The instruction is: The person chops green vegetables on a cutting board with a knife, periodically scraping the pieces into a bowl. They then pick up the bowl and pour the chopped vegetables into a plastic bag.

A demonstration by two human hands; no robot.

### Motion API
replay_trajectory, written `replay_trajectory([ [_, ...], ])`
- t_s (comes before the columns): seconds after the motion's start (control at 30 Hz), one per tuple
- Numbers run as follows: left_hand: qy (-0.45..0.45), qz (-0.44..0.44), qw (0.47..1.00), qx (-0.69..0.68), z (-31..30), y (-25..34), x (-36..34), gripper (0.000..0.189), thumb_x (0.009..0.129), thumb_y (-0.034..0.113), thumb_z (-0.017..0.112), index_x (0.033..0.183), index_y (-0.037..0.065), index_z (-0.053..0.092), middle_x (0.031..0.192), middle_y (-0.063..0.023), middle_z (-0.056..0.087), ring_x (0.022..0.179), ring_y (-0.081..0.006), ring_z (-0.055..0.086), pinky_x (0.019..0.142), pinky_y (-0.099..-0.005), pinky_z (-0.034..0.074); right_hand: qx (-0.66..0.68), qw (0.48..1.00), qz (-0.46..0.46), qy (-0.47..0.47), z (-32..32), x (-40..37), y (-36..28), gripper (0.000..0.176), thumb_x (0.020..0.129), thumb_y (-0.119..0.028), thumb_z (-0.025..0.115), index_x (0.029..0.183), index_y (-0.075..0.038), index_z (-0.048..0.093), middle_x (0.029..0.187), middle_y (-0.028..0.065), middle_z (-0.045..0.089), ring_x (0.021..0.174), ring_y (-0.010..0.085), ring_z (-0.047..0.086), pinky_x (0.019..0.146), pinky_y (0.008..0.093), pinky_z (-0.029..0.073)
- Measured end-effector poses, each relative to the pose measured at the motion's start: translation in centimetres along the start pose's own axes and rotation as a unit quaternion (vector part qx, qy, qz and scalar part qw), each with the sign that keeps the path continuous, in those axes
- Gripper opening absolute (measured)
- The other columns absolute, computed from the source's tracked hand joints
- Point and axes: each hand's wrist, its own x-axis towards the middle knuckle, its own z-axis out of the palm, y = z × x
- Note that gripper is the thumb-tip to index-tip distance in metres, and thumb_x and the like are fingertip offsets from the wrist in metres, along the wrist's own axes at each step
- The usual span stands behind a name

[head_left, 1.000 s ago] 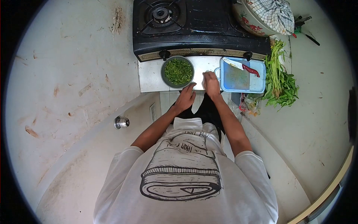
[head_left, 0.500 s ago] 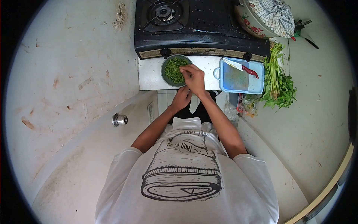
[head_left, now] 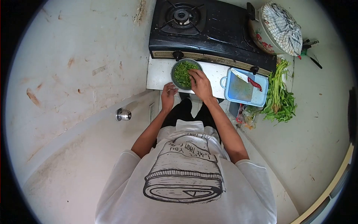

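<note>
A round grey bowl of finely chopped greens stands at the counter's front edge. My right hand reaches over the bowl's right rim, its fingers bent and drawn together with the tips in the greens. Just off the lower left of the bowl is my left hand, fingers loosely curled and apart, holding nothing. To the right, a knife with a red handle lies across a light blue plastic tray.
Behind the bowl stands a black gas stove, with a cloth-covered pot on its right. Long-stemmed leafy greens lie beside the tray. A door knob sticks out at left, and plastic bags are below the tray.
My left hand has come away from the bowl, down and to the left. My right hand's fingers have shifted within the bowl, and the whole view has moved slightly.
</note>
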Motion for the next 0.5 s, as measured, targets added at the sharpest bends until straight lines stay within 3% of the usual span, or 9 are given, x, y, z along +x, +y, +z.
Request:
replay_trajectory([
  [0.13,0.036,-0.024,0.998,-0.053,0.1,4.0,0.9,0.035,0.113,0.02,0.047,0.143,0.001,0.051,0.128,-0.0154,0.058,0.105,-0.0241,0.069,0.095,-0.0385,0.061,-0.032,0.998,0.046,-0.009,2.5,0.3,0.1,0.036,0.093,0.0,0.063,0.128,-0.002,0.069,0.127,0.0198,0.065,0.118,0.0394,0.063,0.103,0.0462,0.053],
  [0.3,0.028,-0.014,0.999,-0.022,1.0,4.9,1.7,0.035,0.113,0.02,0.05,0.143,0.004,0.052,0.126,-0.0125,0.061,0.1,-0.0187,0.068,0.085,-0.0339,0.062,-0.039,0.994,-0.027,-0.1,5.3,-1.3,0.8,0.036,0.09,-0.002,0.063,0.126,-0.002,0.069,0.127,0.0194,0.066,0.118,0.0397,0.063,0.103,0.046,0.053],
  [0.5,0.04,-0.008,0.999,-0.024,1.1,4.2,1.7,0.036,0.112,0.021,0.051,0.143,0.003,0.052,0.126,-0.0116,0.061,0.105,-0.0189,0.066,0.086,-0.0349,0.063,-0.055,0.982,-0.089,-0.155,3.3,-0.6,-0.1,0.032,0.087,-0.002,0.063,0.118,-0.001,0.072,0.128,0.0155,0.067,0.118,0.0354,0.063,0.101,0.0455,0.054],
])
